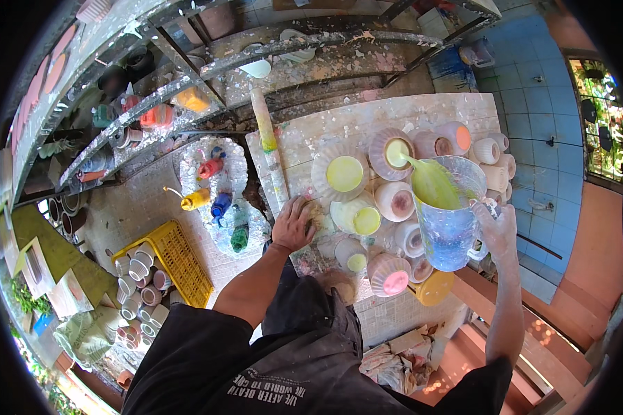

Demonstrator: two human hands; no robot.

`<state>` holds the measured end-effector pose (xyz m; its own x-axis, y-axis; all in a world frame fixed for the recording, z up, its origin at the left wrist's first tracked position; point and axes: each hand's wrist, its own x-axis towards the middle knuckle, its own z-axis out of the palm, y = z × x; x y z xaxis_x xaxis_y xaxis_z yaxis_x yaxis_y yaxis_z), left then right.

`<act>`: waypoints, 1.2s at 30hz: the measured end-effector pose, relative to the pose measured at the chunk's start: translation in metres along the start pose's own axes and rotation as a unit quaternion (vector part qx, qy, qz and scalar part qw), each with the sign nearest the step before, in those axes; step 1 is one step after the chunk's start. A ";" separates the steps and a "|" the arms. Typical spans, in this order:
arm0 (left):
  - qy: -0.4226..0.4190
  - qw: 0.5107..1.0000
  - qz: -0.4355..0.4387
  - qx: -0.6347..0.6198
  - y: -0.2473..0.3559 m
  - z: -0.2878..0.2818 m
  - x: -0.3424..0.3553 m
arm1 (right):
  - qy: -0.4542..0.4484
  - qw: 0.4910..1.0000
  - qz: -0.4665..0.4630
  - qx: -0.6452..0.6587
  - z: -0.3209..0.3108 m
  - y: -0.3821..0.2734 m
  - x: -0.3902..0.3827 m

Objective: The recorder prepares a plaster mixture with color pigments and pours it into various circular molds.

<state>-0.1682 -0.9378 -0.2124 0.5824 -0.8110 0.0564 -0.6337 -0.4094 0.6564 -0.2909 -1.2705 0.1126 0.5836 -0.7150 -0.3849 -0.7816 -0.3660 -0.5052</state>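
My right hand [495, 228] is closed on the handle side of a large clear pitcher [450, 235], which is tilted to the left. Yellow-green liquid [436, 183] runs over its lip into a round fluted mold [379, 153]. Left of that stands a wider fluted mold [322, 162] filled with the same pale yellow. Two smaller molds, one [344, 216] in front and one [346, 250] nearer me, also hold yellow. My left hand [294, 225] rests with fingers apart at the left edge of the work board [298, 149], beside a tan lump I cannot identify.
Several more molds, including a pink-filled one [389, 275], crowd the board. A paint-stained stick [263, 121] lies along its left side. Paint bottles [221, 205] stand on a splattered stool at left, near a yellow crate [180, 259] and stacked pots [144, 290]. Splattered shelving [311, 48] runs behind.
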 end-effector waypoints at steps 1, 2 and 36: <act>-0.002 1.000 -0.001 0.004 0.000 0.000 0.000 | -0.002 1.000 -0.001 -0.001 0.000 0.000 0.000; -0.002 1.000 0.000 0.004 0.000 0.000 0.000 | -0.002 1.000 -0.001 -0.001 0.001 0.000 0.000; -0.014 1.000 -0.009 -0.002 -0.002 0.002 -0.001 | 0.023 0.997 -0.070 -0.009 0.003 0.002 0.005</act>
<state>-0.1685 -0.9373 -0.2157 0.5799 -0.8144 0.0234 -0.6206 -0.4229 0.6603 -0.2895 -1.2726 0.1071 0.6774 -0.6824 -0.2747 -0.6967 -0.4753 -0.5374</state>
